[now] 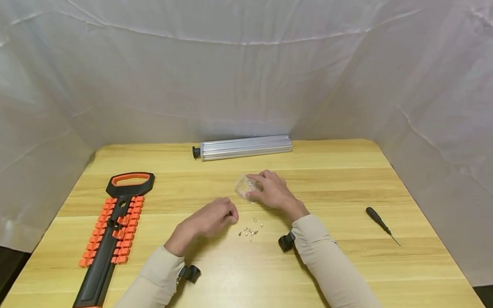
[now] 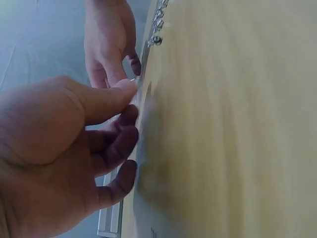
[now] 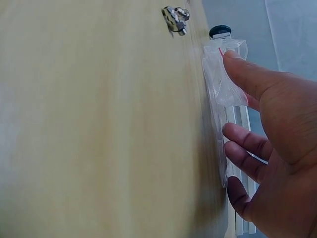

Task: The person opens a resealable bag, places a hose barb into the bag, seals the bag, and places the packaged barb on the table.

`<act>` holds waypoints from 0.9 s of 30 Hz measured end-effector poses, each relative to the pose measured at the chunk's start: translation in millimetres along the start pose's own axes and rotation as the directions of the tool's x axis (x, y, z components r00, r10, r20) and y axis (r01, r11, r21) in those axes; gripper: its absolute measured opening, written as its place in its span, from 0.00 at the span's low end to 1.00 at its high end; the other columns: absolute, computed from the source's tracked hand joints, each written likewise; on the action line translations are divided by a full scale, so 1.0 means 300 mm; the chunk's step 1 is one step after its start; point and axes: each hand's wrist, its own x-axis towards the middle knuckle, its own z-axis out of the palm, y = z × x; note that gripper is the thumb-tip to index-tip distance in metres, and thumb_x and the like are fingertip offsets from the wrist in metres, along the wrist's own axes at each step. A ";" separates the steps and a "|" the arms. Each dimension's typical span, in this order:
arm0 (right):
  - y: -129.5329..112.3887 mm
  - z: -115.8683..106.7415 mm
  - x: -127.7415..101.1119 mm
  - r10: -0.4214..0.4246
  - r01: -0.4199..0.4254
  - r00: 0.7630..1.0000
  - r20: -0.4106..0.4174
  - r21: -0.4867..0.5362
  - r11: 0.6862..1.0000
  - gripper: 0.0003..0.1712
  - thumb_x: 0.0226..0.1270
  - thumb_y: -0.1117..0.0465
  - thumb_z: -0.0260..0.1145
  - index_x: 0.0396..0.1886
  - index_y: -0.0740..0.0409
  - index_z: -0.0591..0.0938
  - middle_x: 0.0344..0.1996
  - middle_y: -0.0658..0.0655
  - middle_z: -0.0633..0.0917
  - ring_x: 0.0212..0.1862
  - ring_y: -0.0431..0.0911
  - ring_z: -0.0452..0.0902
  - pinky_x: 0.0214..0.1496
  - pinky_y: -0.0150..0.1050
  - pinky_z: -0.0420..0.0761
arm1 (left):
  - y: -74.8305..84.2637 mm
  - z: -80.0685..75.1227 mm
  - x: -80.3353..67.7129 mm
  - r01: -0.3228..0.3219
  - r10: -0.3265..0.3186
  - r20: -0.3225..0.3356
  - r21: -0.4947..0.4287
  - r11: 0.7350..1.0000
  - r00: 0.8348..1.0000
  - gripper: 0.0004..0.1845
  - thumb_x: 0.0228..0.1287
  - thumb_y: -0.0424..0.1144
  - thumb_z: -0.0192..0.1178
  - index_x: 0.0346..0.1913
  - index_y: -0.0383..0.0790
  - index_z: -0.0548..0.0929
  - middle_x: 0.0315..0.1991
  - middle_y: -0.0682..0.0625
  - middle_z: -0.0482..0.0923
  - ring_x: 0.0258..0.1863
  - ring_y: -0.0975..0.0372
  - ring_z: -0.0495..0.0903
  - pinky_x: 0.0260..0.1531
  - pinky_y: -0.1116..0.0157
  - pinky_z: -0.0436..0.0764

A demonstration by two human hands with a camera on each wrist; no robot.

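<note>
Left to right across the wooden table [image 1: 349,268]. The left hand [image 1: 212,219] rests with fingers curled, thumb [image 2: 106,99] meeting the fingertips; whether a screw is pinched there cannot be told. Just right of it lie the loose screws [image 1: 250,231], apart from both hands. The right hand [image 1: 271,189] presses the small clear bag [image 1: 244,187] flat, thumb [image 3: 247,74] on top and the other fingers spread along its edge. Done well, I judge, the bag's mouth is held steady and open while screws are lifted singly.
</note>
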 end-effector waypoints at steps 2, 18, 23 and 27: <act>0.002 0.003 0.000 0.001 -0.001 1.000 -0.002 -0.003 1.000 0.38 0.60 0.39 0.67 0.70 0.37 0.68 0.51 0.51 0.76 0.48 0.46 0.69 0.52 0.45 0.67 | -0.006 -0.006 0.008 0.024 -0.026 -0.045 -0.034 0.999 0.999 0.07 0.72 0.40 0.54 0.42 0.44 0.81 0.40 0.56 0.75 0.42 0.65 0.73 0.50 0.63 0.76; 0.009 0.011 0.001 0.009 -0.009 1.000 -0.019 0.000 1.000 0.38 0.59 0.39 0.68 0.69 0.37 0.69 0.50 0.51 0.76 0.47 0.46 0.68 0.50 0.44 0.66 | -0.037 -0.045 0.119 0.080 -0.149 -0.294 -0.234 0.969 0.944 0.07 0.73 0.38 0.52 0.45 0.40 0.79 0.41 0.50 0.75 0.39 0.61 0.74 0.41 0.63 0.76; 0.010 0.016 0.003 0.000 0.000 1.000 -0.024 0.005 1.000 0.38 0.58 0.39 0.68 0.69 0.37 0.70 0.52 0.52 0.77 0.50 0.46 0.70 0.52 0.46 0.67 | -0.053 -0.040 0.157 0.086 -0.152 -0.339 -0.202 0.976 0.928 0.07 0.72 0.37 0.53 0.44 0.40 0.81 0.42 0.47 0.75 0.38 0.60 0.73 0.41 0.62 0.75; 0.010 0.014 0.006 0.000 0.000 1.000 -0.022 -0.016 1.000 0.38 0.58 0.38 0.68 0.69 0.36 0.70 0.53 0.51 0.76 0.51 0.46 0.70 0.52 0.45 0.68 | -0.061 -0.037 0.186 0.122 -0.179 -0.320 -0.191 0.974 0.930 0.09 0.73 0.39 0.53 0.45 0.41 0.81 0.42 0.47 0.73 0.38 0.59 0.73 0.41 0.62 0.75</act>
